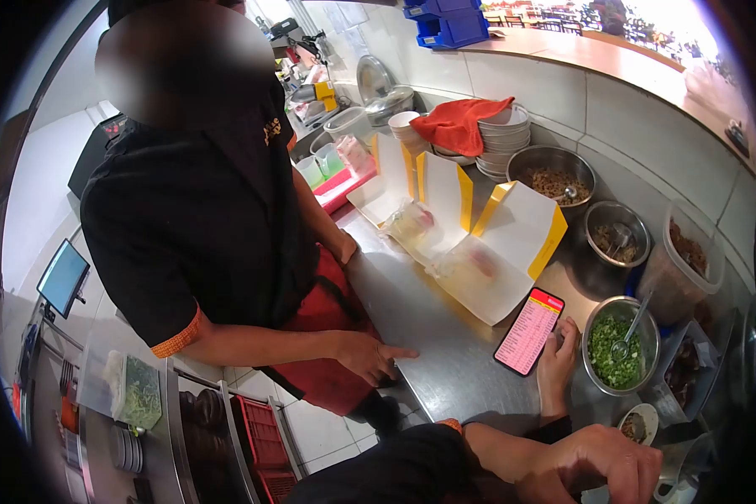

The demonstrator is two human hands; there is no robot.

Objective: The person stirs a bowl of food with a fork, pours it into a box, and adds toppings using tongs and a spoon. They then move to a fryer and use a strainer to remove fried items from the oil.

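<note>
Both of my hands sit low on the right, around 5 o'clock in the view. My right hand [559, 363] is closed narrowly on the phone [529, 331], fingers curled against its lower right edge. The phone rests on the steel counter [445, 336], pink screen up, a little toward 4 o'clock from centre. Its long axis runs from 7 o'clock to 1 o'clock, and the red-topped end points at 1 o'clock toward the open yellow-and-white boxes [521, 223]. At its 3 o'clock, just beside my fingers, stands a steel bowl of chopped greens [623, 301]. My left hand [601, 462] is curled in a loose fist; whether it holds anything I cannot tell. At 9 o'clock of the phone a co-worker's hand [368, 353] points its forefinger toward 3 o'clock.
</note>
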